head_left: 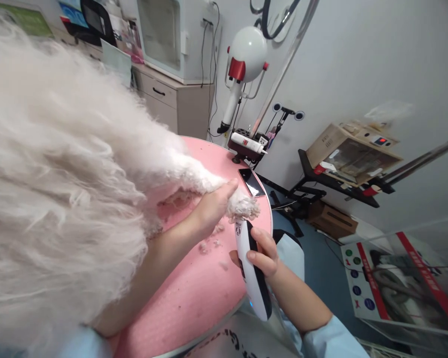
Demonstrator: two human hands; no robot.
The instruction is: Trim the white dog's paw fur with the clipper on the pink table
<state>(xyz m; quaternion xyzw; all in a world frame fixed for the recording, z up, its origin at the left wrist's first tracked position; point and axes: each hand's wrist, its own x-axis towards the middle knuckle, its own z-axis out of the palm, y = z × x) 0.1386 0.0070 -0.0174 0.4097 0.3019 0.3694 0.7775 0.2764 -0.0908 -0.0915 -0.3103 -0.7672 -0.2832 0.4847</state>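
A fluffy white dog point(52, 164) fills the left of the view and stands on a round pink grooming table point(194, 293). My left hand point(211, 209) is closed around the dog's paw point(242, 206), holding the leg out over the table's right edge. My right hand point(263, 251) grips a white and black electric clipper point(252, 271). The clipper's head points up and touches the underside of the held paw. Small tufts of cut fur lie on the pink surface near my left wrist.
A dark phone point(251, 181) lies on the table's far edge. Behind stand a white and red dryer on a stand point(242, 64), a cabinet with drawers point(171, 94), a black rack with a box point(351, 154), and a printed carton point(403, 278) at the right.
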